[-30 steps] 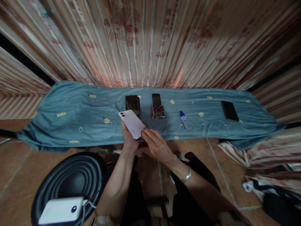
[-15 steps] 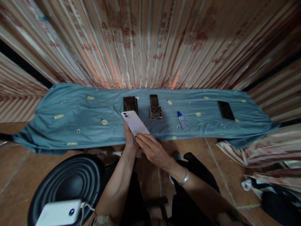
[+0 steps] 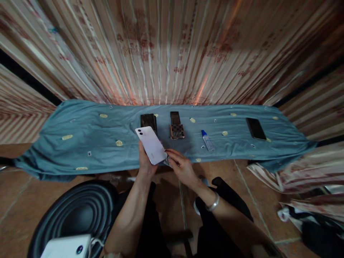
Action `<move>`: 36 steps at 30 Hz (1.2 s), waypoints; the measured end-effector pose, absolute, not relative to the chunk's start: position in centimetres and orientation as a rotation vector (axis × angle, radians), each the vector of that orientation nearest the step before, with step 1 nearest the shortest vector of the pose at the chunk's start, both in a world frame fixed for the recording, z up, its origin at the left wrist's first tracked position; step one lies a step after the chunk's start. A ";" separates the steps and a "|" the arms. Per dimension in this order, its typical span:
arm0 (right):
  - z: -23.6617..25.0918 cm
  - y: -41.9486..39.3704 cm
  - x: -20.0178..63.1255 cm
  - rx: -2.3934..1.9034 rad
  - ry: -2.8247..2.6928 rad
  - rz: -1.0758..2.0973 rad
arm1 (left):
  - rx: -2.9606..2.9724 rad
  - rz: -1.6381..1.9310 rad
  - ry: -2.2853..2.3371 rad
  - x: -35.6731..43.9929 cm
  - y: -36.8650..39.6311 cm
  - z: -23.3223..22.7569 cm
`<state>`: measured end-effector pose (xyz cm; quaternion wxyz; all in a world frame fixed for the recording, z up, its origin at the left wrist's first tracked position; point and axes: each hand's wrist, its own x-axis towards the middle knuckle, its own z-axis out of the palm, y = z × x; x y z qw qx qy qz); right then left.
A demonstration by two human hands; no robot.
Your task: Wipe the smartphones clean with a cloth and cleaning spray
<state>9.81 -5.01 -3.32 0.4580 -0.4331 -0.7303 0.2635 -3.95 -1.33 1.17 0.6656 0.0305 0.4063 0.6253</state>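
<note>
A white smartphone is tilted above the near edge of the blue cloth, its back with two camera lenses facing me. My left hand is wrapped round its lower left side. At the phone's lower right corner, my right hand pinches a small greyish piece that looks like a cloth; much of it is hidden by the fingers. Just behind the white phone lies a dark phone, partly covered by it. To the right are a checkered flip-style item and a clear bottle with a blue cap.
A patterned blue cloth covers the long table. Another dark phone lies at its right end. Curtains hang behind. On my left, a black round stool bears a white power bank with a cable.
My right hand has moved off the phone's back to its lower right corner, and the greyish piece shows now. The phone's lower back is uncovered; my left hand keeps its hold.
</note>
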 end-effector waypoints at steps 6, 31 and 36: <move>-4.0 -4.5 9.5 -1.110 -1.543 0.964 | 0.135 1.412 0.916 -4.2 -1.2 0.5; -3.7 -0.5 11.8 -1.288 -1.123 1.184 | 0.215 1.058 0.918 -0.2 -3.6 -0.2; -3.9 0.7 13.2 -1.287 -1.071 1.051 | 0.293 0.944 0.915 0.5 -4.1 -0.7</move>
